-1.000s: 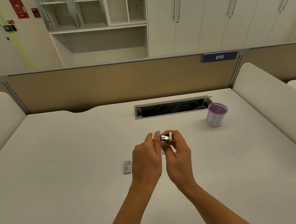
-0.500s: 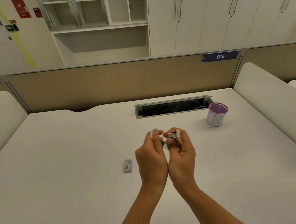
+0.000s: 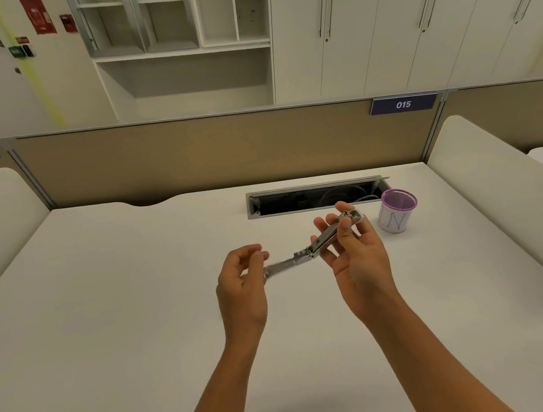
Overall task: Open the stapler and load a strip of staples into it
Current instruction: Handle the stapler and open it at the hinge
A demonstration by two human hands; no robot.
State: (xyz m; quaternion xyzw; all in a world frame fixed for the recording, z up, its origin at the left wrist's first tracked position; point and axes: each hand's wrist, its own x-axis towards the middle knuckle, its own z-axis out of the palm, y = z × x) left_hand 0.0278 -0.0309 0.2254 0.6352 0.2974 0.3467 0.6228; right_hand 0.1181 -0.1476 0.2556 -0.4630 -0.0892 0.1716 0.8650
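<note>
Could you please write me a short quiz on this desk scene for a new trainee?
1. True or false: the stapler is folded shut.
2. What does the right hand hold? A) a pen B) the stapler C) the cup
3. Fill in: the purple cup stands on the desk to the ___ of the right hand.
Key: 1 false, it is swung open; 2 B; 3 right.

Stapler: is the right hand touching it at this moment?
Touching. The head view shows the right hand holding the opened stapler, with the thumb pressed across its top and the fingers underneath.
</note>
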